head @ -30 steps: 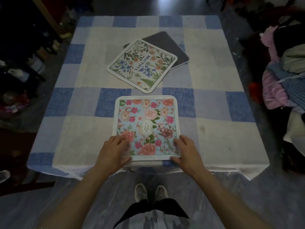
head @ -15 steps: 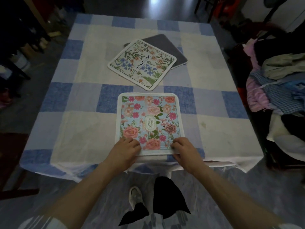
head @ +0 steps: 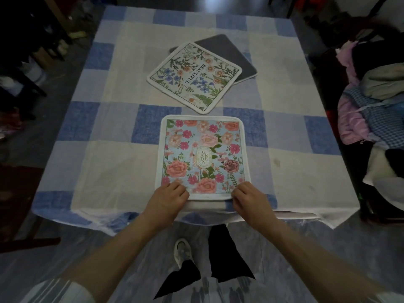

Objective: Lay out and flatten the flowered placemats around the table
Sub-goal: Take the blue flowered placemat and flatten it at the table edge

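1. Head view: the pink placemat [head: 203, 154] lies flat on the table [head: 109, 160], square to the near edge, in front of the person.
2. The left hand [head: 167, 199] and right hand [head: 251, 200] are on its near corners. Fingers are curled together over the hem, apparently pinching it, likely to tug it straight.
3. The white placemat [head: 194, 76] lies tilted mid-table, overlapping a grey mat [head: 229, 49]. Both look not yet placed.

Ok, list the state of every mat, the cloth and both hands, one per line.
rose placemat: flat, square to the near table edge.
BEAUTIFUL placemat: flat, skewed, overlapping the grey mat.
grey mat: partly covered.
tablecloth: spread, hanging over the near edge.
left hand: grips the rose placemat's near-left corner.
right hand: grips its near-right corner.
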Demonstrator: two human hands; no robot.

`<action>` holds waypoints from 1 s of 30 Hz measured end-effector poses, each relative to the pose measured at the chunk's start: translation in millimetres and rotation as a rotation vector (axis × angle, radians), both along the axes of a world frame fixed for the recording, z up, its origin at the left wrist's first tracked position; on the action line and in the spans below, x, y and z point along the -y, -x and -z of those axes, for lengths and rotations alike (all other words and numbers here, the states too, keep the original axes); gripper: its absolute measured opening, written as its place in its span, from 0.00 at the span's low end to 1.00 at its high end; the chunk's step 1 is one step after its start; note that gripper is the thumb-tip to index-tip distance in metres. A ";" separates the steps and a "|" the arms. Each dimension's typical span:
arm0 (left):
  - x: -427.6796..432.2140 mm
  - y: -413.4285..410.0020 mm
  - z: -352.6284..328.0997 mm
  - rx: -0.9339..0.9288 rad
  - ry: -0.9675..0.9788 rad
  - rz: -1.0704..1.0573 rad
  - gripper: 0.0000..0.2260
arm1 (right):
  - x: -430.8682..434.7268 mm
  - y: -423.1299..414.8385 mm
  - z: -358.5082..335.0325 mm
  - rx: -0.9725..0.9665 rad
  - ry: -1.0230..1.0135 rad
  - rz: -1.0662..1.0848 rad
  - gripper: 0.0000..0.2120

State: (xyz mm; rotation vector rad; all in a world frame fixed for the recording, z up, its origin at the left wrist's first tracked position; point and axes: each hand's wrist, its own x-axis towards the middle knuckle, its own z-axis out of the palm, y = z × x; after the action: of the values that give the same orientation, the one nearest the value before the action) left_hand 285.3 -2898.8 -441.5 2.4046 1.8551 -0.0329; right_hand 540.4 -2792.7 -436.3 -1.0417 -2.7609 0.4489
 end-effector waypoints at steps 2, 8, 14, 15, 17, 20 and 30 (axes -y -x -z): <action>-3.3 5.3 1.0 -0.004 -0.032 -0.002 0.15 | 1.4 3.0 -0.5 -0.007 -0.003 0.031 0.06; -7.4 9.4 2.2 0.032 -0.097 -0.072 0.11 | 11.3 10.8 3.8 -0.047 0.041 0.153 0.06; -2.8 -8.9 -0.3 0.083 -0.080 -0.076 0.15 | -1.7 -2.0 1.6 -0.064 0.051 0.161 0.07; -4.4 -13.9 -1.2 0.082 -0.074 -0.067 0.15 | -4.7 -5.0 0.7 -0.064 0.056 0.181 0.07; -6.8 -20.9 -1.2 0.073 -0.050 -0.052 0.16 | -7.9 -8.6 -0.1 -0.058 0.063 0.211 0.06; -5.8 -17.8 1.5 0.059 -0.013 -0.055 0.19 | -5.1 -6.7 0.9 -0.074 0.087 0.218 0.06; -4.6 -0.2 7.9 0.079 -0.061 -0.046 0.17 | 8.0 1.5 8.0 -0.083 0.097 0.251 0.05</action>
State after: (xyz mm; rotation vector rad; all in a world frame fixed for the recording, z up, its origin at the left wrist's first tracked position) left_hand 285.6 -2894.2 -449.4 2.3648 1.9023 0.1222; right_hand 538.9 -2800.7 -444.2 -1.3392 -2.5136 0.5783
